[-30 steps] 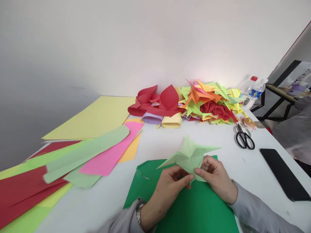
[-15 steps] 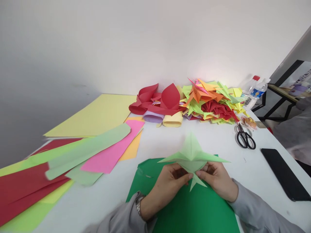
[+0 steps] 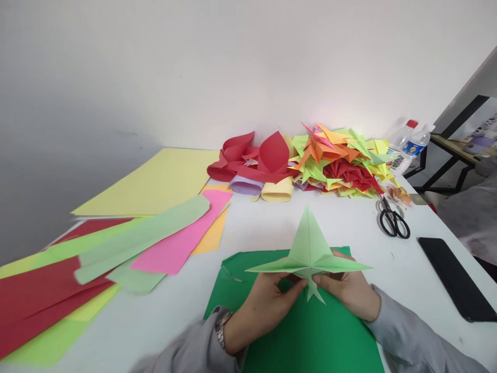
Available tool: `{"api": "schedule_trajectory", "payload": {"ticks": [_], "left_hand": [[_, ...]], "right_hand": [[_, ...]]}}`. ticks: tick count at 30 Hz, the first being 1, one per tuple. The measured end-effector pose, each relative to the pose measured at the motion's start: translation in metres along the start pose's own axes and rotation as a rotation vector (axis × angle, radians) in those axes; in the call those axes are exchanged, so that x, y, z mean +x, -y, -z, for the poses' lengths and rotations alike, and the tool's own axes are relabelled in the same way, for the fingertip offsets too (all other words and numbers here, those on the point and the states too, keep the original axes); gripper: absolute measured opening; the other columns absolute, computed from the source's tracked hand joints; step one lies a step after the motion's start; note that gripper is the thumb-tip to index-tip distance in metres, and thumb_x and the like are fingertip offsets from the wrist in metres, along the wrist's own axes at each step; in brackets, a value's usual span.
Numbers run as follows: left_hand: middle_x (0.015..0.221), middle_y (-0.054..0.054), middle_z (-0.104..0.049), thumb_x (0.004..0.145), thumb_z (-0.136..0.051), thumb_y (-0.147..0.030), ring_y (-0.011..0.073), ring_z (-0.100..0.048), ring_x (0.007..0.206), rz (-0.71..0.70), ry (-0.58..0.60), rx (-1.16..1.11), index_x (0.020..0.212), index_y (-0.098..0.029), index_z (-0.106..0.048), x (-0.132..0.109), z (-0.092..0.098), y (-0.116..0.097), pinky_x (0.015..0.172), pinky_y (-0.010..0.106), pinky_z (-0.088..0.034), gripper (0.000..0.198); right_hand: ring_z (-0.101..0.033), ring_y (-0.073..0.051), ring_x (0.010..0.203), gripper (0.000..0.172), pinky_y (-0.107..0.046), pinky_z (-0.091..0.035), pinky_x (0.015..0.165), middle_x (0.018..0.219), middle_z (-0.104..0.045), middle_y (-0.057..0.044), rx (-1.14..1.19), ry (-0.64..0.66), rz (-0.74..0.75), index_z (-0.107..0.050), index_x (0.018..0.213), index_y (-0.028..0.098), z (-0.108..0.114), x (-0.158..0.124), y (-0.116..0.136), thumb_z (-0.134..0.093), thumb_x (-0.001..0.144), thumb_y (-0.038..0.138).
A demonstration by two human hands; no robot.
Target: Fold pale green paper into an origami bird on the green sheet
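- At lower centre of the frame, my left hand [image 3: 264, 305] and right hand [image 3: 349, 292] pinched the pale green folded paper figure [image 3: 308, 254] from both sides, fingertips closed on its lower middle.
- It stood lifted above the dark green sheet [image 3: 310, 336], top point up, wings spread sideways.
- At right lay black scissors [image 3: 393, 220] and a phone [image 3: 454, 277], well apart from my hands.

On my feed I see left hand [image 3: 264, 305] and right hand [image 3: 351, 292], both bare. Long light-grey sleeves on both arms, same plain soft fabric, creased near the cuffs. I have the left sleeve [image 3: 186, 355] at 7 o'clock of the frame, the right sleeve [image 3: 415, 339] at 5 o'clock. Silver metal link watch band [image 3: 220, 331] on the left wrist, half under the cuff; dial hidden.
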State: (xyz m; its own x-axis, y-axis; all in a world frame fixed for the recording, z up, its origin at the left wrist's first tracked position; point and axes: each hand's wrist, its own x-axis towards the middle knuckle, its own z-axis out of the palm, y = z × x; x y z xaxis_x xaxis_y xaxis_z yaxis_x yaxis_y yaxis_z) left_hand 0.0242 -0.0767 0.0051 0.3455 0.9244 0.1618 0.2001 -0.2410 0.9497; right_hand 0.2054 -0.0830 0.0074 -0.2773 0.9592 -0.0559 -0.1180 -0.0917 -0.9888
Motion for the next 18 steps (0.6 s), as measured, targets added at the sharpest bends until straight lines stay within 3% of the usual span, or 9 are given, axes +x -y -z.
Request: {"api": "schedule_trajectory", "payload": {"ticks": [6, 10, 14, 18], "left_hand": [[0.081, 0.004, -0.073, 0.078, -0.063, -0.027, 0.0213, -0.068, 0.073, 0.121, 0.031, -0.144, 0.087, -0.019, -0.072, 0.0, -0.003, 0.004, 0.069, 0.033, -0.057, 0.015], [0.083, 0.005, -0.073, 0.078, -0.063, -0.027, 0.0219, -0.068, 0.076, 0.145, 0.048, -0.229, 0.091, -0.019, -0.07, 0.001, -0.003, 0.003, 0.072, 0.035, -0.057, 0.017], [0.097, 0.007, -0.072, 0.083, -0.058, -0.024, 0.0221, -0.067, 0.088, 0.012, 0.091, -0.136, 0.099, -0.02, -0.068, 0.002, 0.002, -0.003, 0.081, 0.036, -0.056, 0.019], [0.106, 0.007, -0.07, 0.088, -0.054, -0.02, 0.0209, -0.066, 0.093, -0.154, 0.107, 0.04, 0.108, -0.023, -0.066, 0.002, 0.007, -0.005, 0.084, 0.034, -0.055, 0.024]], "right_hand": [[-0.064, -0.019, 0.078, 0.033, -0.035, -0.053, 0.075, 0.08, -0.068, -0.002, 0.003, -0.007, -0.03, -0.06, 0.086, 0.023, -0.001, -0.001, -0.003, -0.075, 0.071, 0.048], [-0.062, -0.019, 0.076, 0.027, -0.033, -0.052, 0.071, 0.074, -0.065, -0.002, -0.157, -0.059, 0.023, -0.061, 0.081, 0.021, 0.0, -0.002, 0.002, -0.072, 0.073, 0.044], [-0.06, -0.018, 0.07, 0.022, -0.031, -0.05, 0.065, 0.068, -0.061, 0.0, -0.233, -0.021, 0.047, -0.059, 0.075, 0.02, 0.001, -0.002, 0.011, -0.072, 0.073, 0.037], [-0.059, -0.016, 0.066, 0.023, -0.029, -0.049, 0.061, 0.075, -0.065, -0.002, -0.175, 0.002, 0.033, -0.062, 0.084, 0.018, 0.002, -0.002, 0.01, -0.073, 0.073, 0.035]]}}
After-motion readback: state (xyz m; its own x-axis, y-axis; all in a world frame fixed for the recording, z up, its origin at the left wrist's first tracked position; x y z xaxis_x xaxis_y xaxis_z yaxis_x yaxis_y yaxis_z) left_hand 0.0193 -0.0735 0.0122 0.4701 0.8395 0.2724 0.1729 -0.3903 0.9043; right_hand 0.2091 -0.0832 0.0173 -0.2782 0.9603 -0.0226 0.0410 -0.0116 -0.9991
